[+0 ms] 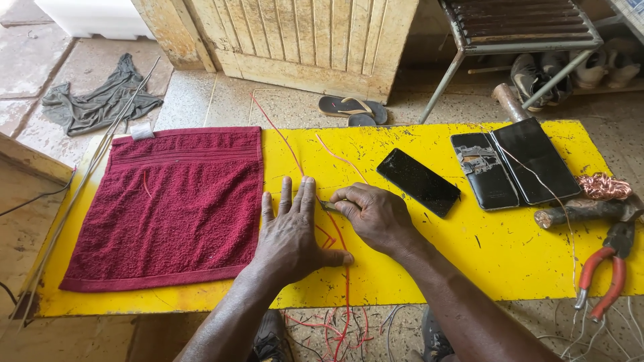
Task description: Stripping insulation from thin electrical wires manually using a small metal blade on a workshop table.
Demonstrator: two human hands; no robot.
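Left hand (293, 234) pins red wire (339, 231); right hand (376, 216) pinches perhaps a blade (329, 206).

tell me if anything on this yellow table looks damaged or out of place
The opened phone, right of the intact dark phone, has its back off and insides bare; the removed panel lies beside it. The yellow table is chipped with black marks. The left hand presses a red wire flat while the right hand holds a small tool to it.

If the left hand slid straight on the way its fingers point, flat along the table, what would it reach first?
The left hand points toward the far table edge. Ahead lies only the thin red wire on bare yellow table; the red towel stays to its left. Otherwise the way looks free.
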